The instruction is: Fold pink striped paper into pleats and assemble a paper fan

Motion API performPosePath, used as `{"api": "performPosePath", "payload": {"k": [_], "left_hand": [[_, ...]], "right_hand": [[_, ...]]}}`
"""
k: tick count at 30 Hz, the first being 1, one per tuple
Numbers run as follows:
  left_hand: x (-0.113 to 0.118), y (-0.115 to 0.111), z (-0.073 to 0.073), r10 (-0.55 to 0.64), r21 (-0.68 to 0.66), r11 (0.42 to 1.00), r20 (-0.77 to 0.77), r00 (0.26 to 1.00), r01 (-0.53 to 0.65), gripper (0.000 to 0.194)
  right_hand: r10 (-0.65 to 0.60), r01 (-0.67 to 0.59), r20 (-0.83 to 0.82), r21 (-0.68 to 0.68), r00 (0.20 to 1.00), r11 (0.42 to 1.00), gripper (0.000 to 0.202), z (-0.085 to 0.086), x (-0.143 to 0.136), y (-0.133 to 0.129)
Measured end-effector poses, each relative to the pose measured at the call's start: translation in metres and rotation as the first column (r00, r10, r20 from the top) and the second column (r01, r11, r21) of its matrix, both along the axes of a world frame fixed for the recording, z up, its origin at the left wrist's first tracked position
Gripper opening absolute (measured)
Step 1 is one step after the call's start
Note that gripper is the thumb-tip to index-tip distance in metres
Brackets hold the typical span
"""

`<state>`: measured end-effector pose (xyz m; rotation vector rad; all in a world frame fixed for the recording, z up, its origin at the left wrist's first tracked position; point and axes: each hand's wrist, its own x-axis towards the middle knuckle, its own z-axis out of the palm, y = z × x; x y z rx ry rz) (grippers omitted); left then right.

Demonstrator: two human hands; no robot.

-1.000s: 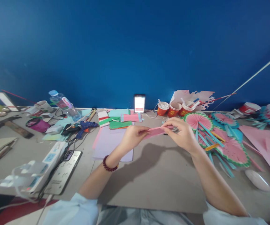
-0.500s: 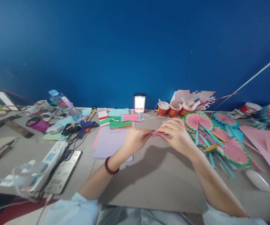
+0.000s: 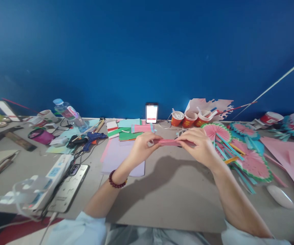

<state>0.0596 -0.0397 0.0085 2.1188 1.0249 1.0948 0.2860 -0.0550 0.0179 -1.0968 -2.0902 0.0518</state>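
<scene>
**Two hands, one pink folded strip, held above the grey board**

Two things dominate: a deep blue wall (image 3: 147, 51) fills the upper half, and below it a long cluttered table (image 3: 21, 163) runs edge to edge. On the table lies a big grey board (image 3: 167, 197), bare in the middle, right in front of the person. Over to the right, a spread of pink-and-green paper fans (image 3: 238, 149) with teal strips fanning out, touching and overlapping one another. Left side, a white power strip (image 3: 52, 177) with cables, and just beside it a phone in a patterned case (image 3: 68, 187). Further back, a water bottle (image 3: 68, 114) lies tilted, and three orange paper cups (image 3: 190, 119) stand in a row against the wall (sticks poking out of them). Between those, a stack of coloured paper (image 3: 130, 131) sits near a lilac sheet (image 3: 118, 156).

Now the action, dead centre: the left hand (image 3: 141, 148) pinches one end of a pink folded paper strip (image 3: 168, 142), fingers closed on it, a dark red bead bracelet (image 3: 116, 182) on that wrist. The right hand (image 3: 200, 146) grips the other end, fingers curled over the top. That strip is held level, clear of the board, between the two hands.
</scene>
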Motion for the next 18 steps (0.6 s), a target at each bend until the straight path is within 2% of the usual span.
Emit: {"api": "performPosePath", "payload": {"k": [18], "left_hand": [[0.0021,-0.0001,0.0034,0.027,-0.026,0.999,0.035,0.999,-0.026,0.011]], "right_hand": [[0.024,-0.024,-0.004,-0.024,1.0,0.999,0.01,0.0001,0.0003,0.0017]]}}
